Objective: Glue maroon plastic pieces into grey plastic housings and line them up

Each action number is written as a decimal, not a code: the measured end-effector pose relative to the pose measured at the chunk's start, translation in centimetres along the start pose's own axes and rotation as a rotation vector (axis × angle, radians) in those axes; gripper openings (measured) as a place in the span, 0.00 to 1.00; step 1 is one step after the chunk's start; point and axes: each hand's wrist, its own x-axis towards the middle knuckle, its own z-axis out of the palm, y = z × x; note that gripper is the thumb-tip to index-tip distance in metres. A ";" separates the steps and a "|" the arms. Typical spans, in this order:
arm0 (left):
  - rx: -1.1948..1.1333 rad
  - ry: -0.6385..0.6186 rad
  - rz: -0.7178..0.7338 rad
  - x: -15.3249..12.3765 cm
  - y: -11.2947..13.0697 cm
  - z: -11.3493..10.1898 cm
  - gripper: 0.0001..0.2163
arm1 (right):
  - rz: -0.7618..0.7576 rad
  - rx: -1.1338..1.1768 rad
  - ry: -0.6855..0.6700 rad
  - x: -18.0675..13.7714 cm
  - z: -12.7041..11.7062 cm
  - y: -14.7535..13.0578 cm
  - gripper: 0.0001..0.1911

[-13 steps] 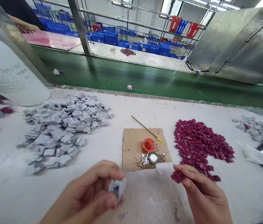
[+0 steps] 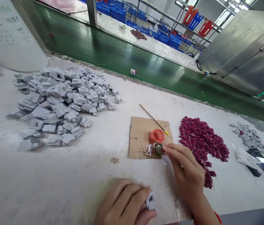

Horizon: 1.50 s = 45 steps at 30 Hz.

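Note:
My left hand is closed on a small grey plastic part low in the head view, near the table's front edge. My right hand reaches forward with its fingers pinched together at a small round glue pot on a brown cardboard square. What the fingertips pinch is too small to make out. An orange cap sits just behind the pot. A thin stick with a yellow tip lies across the cardboard's far corner. A heap of dark red parts lies just right of my right hand.
A large heap of grey parts covers the left of the white table. A smaller grey pile and a plastic bag lie far right. A white container stands at the back left. A green conveyor belt runs behind.
My right hand moved forward from beside the red heap to the glue pot. My left hand dropped lower, still holding the grey part. The view has tilted down and shifted.

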 end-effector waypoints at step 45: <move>-0.041 -0.070 -0.193 0.3 0.7 -0.1 0.05 | 0.166 0.241 -0.001 -5.6 0.9 -7.3 0.12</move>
